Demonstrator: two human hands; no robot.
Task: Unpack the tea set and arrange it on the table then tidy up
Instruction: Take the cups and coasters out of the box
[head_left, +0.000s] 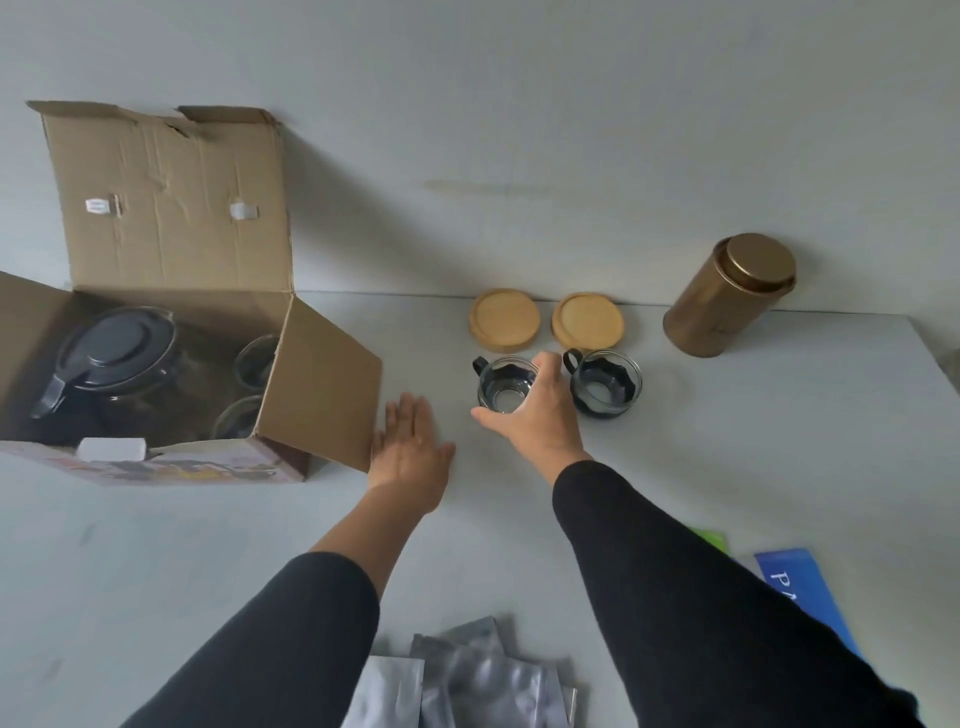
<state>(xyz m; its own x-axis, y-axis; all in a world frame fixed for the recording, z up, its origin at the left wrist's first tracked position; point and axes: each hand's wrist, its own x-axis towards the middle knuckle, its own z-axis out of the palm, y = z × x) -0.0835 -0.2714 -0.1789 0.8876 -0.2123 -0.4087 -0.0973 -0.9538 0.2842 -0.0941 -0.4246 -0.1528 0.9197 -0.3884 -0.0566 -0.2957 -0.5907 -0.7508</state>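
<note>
At the left of the table (156, 545), the cardboard box (171, 291) is standing open with the dark-lidded teapot (111, 358) and at least two glass cups (254, 361) waiting inside, so the unpacking step is looking only partly done. The left hand (410, 447) is lying flat just beside the box flap, fingers (410, 415) pressed together, holding nothing. The right hand (535, 410) is curling spread fingers (545, 364) around the rim of a glass cup (506, 389), upright, mouth up, handle pointing up-left, below the wooden coasters (505, 318). A second cup (605, 382) and gold tin (727, 296) are sitting further right. Next likely means releasing and fetching another cup
</note>
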